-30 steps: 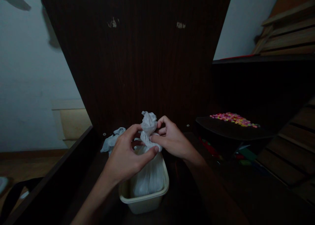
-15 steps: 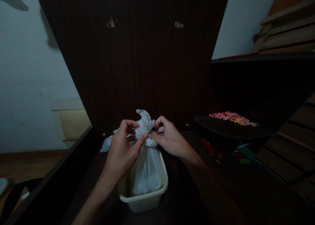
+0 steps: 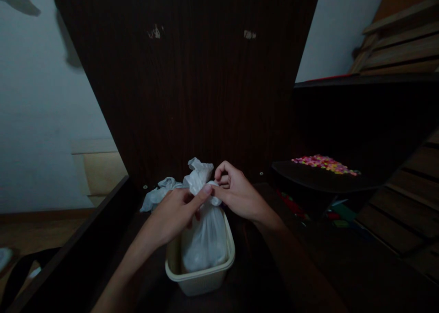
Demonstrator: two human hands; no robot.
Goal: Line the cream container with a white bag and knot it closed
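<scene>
Dim home-like room, pale wall [image 3: 41, 112], wood-look floor [image 3: 44, 230], dark wooden furniture panel [image 3: 206, 84], slatted wood [image 3: 404, 52]

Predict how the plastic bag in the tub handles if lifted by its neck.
The bag will probably flex: its film looks thin and creased. Its bulging bottom suggests contents that may swing below the neck. While inside, the tub should limit tipping.

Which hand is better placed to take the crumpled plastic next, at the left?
Left, likely: the crumpled plastic lies just beyond the left hand; the right hand is across the white bag.
</scene>
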